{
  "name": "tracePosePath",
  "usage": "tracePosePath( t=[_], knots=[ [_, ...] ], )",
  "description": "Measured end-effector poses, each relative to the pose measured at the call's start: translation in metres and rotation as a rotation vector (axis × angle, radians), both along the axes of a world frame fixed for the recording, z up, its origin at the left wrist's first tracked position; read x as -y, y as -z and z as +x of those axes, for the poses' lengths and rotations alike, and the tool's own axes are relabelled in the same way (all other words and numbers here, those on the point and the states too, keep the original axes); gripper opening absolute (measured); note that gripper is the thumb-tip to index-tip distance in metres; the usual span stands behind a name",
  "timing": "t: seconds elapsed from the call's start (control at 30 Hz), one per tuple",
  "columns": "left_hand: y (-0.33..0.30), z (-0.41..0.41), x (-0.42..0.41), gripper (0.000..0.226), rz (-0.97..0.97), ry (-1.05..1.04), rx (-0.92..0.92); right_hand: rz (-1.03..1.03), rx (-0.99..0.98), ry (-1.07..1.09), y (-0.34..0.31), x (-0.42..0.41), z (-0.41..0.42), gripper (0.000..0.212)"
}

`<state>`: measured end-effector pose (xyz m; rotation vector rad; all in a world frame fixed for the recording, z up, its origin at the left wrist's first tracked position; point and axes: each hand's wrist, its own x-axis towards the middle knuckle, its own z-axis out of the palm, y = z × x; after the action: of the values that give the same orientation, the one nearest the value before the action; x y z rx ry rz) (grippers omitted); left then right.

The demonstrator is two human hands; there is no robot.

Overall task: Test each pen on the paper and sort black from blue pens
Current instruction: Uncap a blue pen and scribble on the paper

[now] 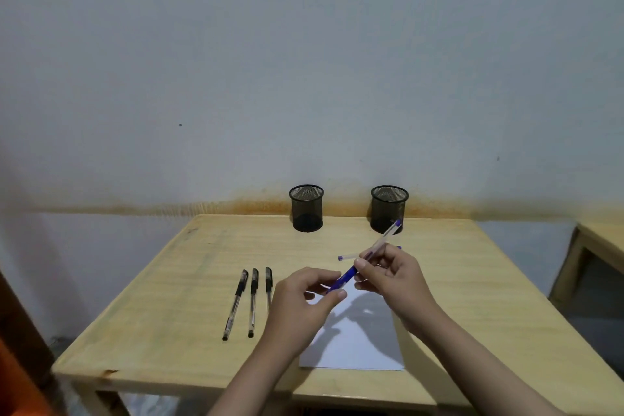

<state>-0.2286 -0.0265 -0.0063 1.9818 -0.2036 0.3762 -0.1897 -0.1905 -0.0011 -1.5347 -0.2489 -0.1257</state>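
- The room was a pale wall (304,61) with a rusty stain band just above the tabletop (456,280).
- Both mesh cups (306,208) at the far edge looked empty, so I judged nothing was sorted yet.
- The paper (358,341) lay at the near edge, unmarked where visible.
- My right hand (393,275) pinched a blue pen (364,262); my left hand (304,297) gripped its cap end.
- Three black pens (252,300) waited left of the paper; another blue pen (347,257) lay behind my hands.
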Motion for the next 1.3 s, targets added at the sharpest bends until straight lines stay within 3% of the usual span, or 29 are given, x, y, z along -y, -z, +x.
tracePosePath(
  t=[0.37,0.53,0.63,0.7,0.83,0.9,1.0,1.13,1.3],
  knots=[
    [-0.005,0.003,0.014,0.021,-0.037,0.004,-0.044,0.007,-0.082,0.061,0.013,-0.006,0.009,0.024],
    [-0.005,0.004,0.012,0.022,-0.046,-0.015,-0.082,0.101,-0.241,0.066,0.017,-0.023,0.022,0.026],
    [0.006,-0.008,0.000,0.018,-0.052,0.041,-0.176,0.418,-0.449,0.325,0.009,0.000,0.053,0.023],
    [0.016,-0.020,-0.014,0.018,-0.023,0.045,-0.225,0.378,-0.419,0.454,0.007,0.023,0.072,0.023],
    [0.032,-0.006,-0.066,0.023,-0.044,-0.299,-0.139,0.202,-0.288,0.318,0.013,0.011,0.064,0.025],
    [0.038,0.002,-0.089,0.009,0.026,-0.460,-0.116,0.175,-0.284,0.279,0.019,-0.002,0.057,0.023],
    [0.052,0.008,-0.119,0.019,0.206,-0.616,-0.112,0.176,-0.300,0.258,0.028,-0.011,0.054,0.020],
    [0.069,0.015,-0.142,0.016,0.395,-0.716,-0.168,0.167,-0.301,0.243,0.034,-0.017,0.051,0.019],
    [0.080,0.021,-0.148,0.017,0.438,-0.716,-0.197,0.159,-0.296,0.234,0.038,-0.019,0.050,0.018]
  ],
)
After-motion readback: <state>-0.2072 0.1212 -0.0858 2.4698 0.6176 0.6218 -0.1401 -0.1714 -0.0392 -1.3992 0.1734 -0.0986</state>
